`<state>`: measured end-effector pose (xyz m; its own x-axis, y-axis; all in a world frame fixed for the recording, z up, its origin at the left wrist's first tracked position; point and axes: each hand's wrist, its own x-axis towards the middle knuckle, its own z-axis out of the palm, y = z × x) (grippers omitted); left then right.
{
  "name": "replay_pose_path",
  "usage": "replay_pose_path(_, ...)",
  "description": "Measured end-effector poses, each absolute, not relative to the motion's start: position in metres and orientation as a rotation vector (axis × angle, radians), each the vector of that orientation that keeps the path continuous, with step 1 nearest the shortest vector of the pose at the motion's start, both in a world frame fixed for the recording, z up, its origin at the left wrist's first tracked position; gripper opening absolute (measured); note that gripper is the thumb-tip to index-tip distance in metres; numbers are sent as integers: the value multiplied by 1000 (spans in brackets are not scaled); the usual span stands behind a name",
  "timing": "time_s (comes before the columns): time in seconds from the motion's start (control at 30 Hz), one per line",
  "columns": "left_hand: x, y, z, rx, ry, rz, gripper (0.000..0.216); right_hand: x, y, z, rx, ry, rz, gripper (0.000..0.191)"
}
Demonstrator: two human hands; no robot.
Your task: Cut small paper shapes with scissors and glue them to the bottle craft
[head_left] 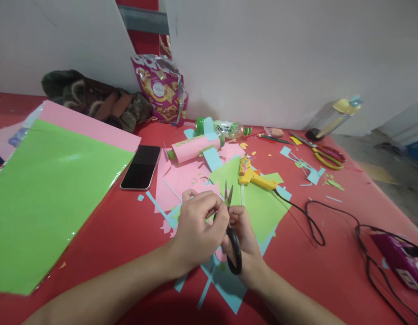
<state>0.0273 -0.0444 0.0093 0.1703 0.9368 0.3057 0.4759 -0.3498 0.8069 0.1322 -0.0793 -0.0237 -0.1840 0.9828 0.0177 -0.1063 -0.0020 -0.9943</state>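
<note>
Small black-handled scissors (236, 253) are in my right hand (247, 243), their blades pointing away from me and slightly parted. My left hand (197, 228) is closed in a pinch right beside the blades. Whatever its fingertips hold is too small and covered to make out. Beneath both hands lie blue paper pieces (231, 289) and a green paper sheet (268, 216). Just beyond them, a yellow hot glue gun (258, 178) rests on the green sheet. Farther back, a pink paper roll (194, 150) with jagged green edging lies on pink paper (171, 189).
A phone (141, 167) and packaged green paper (49, 194) lie left. Behind stand a snack bag (161, 90) and a lying green bottle (229, 128). Larger scissors (325, 153), paper scraps (306, 169), the glue gun's cord (333, 206) and a purple power strip (403, 262) occupy the right.
</note>
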Motion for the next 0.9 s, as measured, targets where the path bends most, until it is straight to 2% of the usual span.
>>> replay_pose_path(0.37,27,-44,10,1914,1367,1038,25,131,-80,-26,-1040,-1203,1414,36)
replay_pose_path(0.9,22,-38,18,1586,1312,929,24,131,-77,-29,-1032,-1144,1474,37)
